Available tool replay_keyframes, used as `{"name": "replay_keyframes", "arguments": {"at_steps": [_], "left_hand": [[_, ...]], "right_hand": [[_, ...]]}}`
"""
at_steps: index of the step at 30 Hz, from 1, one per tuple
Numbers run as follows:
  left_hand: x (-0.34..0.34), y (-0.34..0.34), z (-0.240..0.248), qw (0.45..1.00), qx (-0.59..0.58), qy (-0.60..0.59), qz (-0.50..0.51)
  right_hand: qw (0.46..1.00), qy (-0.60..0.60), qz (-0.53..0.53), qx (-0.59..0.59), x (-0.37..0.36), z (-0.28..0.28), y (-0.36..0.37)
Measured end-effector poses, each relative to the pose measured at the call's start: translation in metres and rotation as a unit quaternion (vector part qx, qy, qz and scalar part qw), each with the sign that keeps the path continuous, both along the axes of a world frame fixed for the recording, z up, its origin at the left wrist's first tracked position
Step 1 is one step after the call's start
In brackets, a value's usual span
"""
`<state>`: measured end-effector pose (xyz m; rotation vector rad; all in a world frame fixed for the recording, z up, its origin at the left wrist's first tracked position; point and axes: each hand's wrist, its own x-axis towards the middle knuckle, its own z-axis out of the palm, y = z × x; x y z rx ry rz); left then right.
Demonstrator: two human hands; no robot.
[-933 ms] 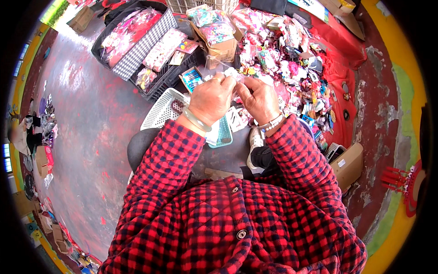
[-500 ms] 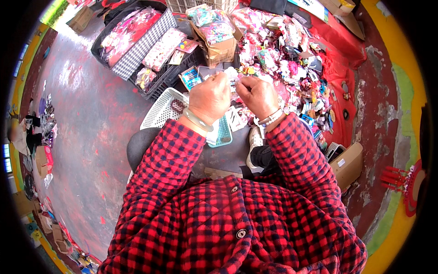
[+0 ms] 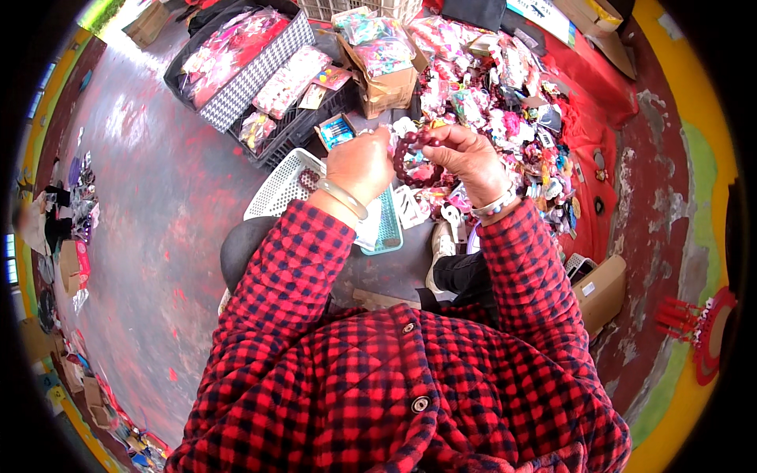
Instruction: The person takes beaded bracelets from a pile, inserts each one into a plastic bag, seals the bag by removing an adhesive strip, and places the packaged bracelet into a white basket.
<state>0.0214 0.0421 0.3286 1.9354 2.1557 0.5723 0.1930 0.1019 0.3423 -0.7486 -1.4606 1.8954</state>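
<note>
A dark red beaded bracelet [image 3: 401, 167] hangs between my two hands. Thumb and fingers of my right hand [image 3: 475, 167] pinch its upper right side. My left hand [image 3: 359, 168] is closed at the bracelet's left edge; its fingertips are turned away, so what they grip is hidden. Below my left hand, a similar dark beaded bracelet [image 3: 308, 180] lies in a white perforated basket [image 3: 272, 193]. A teal basket [image 3: 387, 229] is under the hands, with something white at its left side.
A heap of small packaged accessories [image 3: 505, 126] spreads over red cloth [image 3: 587, 165] ahead and right. Behind my hands stand a cardboard box [image 3: 388, 93] of bagged items, a black crate [image 3: 296, 126] and a houndstooth-patterned bin [image 3: 256, 71]. A small box of blue items [image 3: 337, 132] sits beside my left hand.
My right hand has moved slightly right and turned, its fingers loosening from a fist into a pinch. The beaded bracelet, hidden before, now shows between the hands.
</note>
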Motion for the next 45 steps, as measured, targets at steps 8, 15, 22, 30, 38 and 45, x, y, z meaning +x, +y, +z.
{"name": "replay_keyframes", "arguments": {"at_steps": [8, 15, 22, 30, 38, 45], "left_hand": [[0.008, -0.001, 0.003, 0.995, -0.011, -0.100, 0.024], [0.005, -0.003, 0.006, 0.992, 0.041, -0.118, -0.001], [0.000, -0.001, 0.000, 0.997, 0.053, -0.047, 0.034], [0.005, -0.002, 0.000, 0.998, 0.058, -0.002, -0.009], [0.001, 0.000, -0.019, 0.992, 0.107, -0.060, -0.040], [0.007, 0.002, -0.021, 0.987, 0.123, -0.098, -0.020]], "right_hand": [[0.983, -0.037, -0.074, 0.161, -0.027, -0.025, -0.023], [0.911, -0.115, -0.084, 0.387, -0.033, -0.020, -0.030], [0.949, -0.135, -0.132, 0.252, -0.017, 0.000, -0.012], [0.960, -0.194, -0.035, 0.200, -0.013, -0.018, -0.011], [0.916, -0.303, -0.018, 0.263, -0.011, -0.019, -0.006], [0.896, -0.299, -0.041, 0.325, -0.015, -0.009, -0.013]]}}
